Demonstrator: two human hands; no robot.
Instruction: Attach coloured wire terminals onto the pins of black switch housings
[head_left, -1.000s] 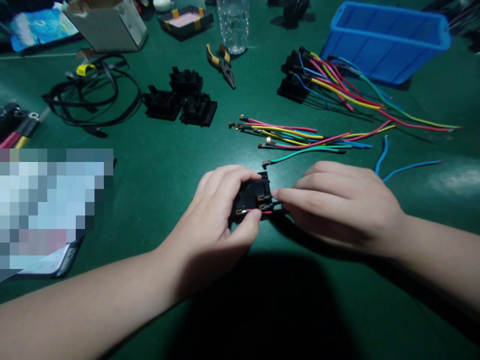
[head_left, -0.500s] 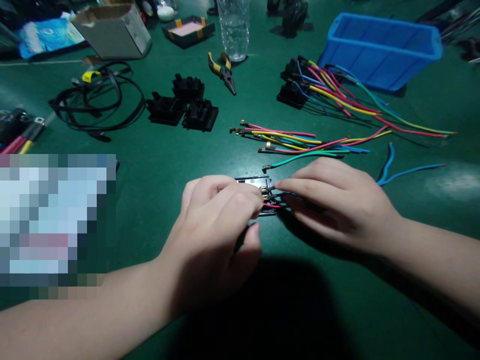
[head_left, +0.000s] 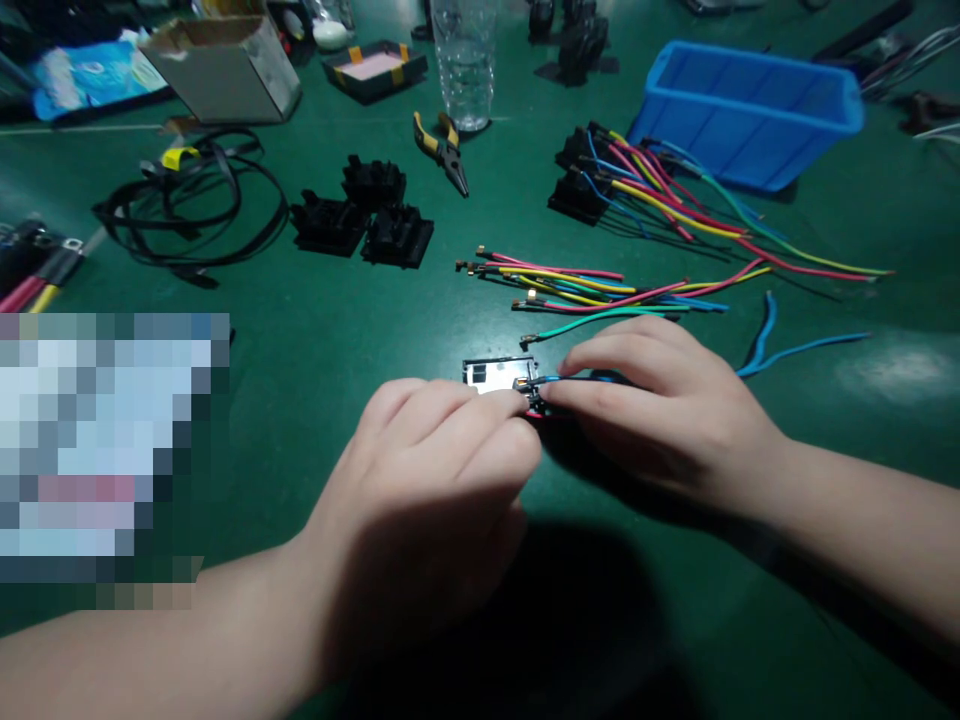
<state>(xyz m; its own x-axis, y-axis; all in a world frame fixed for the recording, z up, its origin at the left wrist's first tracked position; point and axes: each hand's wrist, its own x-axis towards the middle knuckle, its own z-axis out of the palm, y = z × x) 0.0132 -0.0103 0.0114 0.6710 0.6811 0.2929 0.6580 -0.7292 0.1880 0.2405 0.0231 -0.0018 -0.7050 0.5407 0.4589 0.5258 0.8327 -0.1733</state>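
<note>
Between my hands on the table lies a black plastic housing (head_left: 496,374) with a pale, shiny inner face. Its lower part is hidden behind my left hand (head_left: 435,450), which is closed with its curled fingers on the housing's near side and right end. My right hand (head_left: 667,400) pinches a blue wire (head_left: 574,378) close to that end, where a small brass terminal sits inside the housing. A red wire (head_left: 551,415) shows just below, partly covered by fingers. Beyond my right hand lies a bundle of loose terminal wires (head_left: 592,285), in red, yellow, blue and green.
Several black housings (head_left: 397,235) rest at the back left, beside yellow-handled pliers (head_left: 442,152). Wired housings (head_left: 577,197) lie before a blue bin (head_left: 750,130). A coiled black cable (head_left: 191,200), a carton (head_left: 225,70) and a clear bottle (head_left: 465,65) stand farther off.
My left hand has shifted slightly nearer me, showing more of the housing's inner face. My right fingertips have moved a little left and down along the wires. The view has shifted slightly.
</note>
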